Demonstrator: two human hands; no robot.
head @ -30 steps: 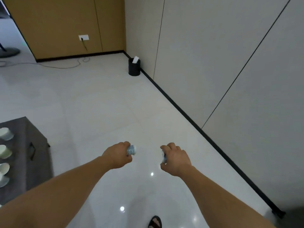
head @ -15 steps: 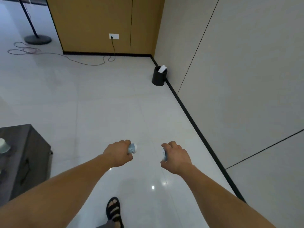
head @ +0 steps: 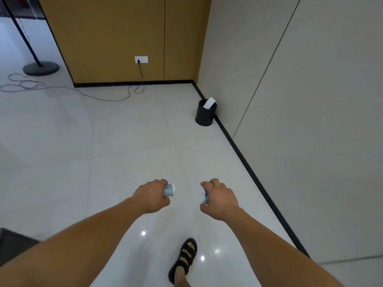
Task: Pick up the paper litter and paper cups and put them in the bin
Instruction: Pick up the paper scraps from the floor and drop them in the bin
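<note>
- Sandal (head: 184, 257) on our foot is nearest to us on the shiny floor (head: 124, 152); we judge that we are walking with our load.
- Our left hand (head: 152, 196) is curled around a pale blue paper cup (head: 170, 189). Its white rim sticks out to the right, and we think the full wrap is there to prevent slipping.
- Our right hand (head: 219, 198) grips what seems to be a second cup (head: 205, 195), mostly hidden under the fingers.
- Far ahead, the black bin (head: 205, 113) stands against the wall, well apart from both cups. A white paper (head: 209, 102) leans out of it.
</note>
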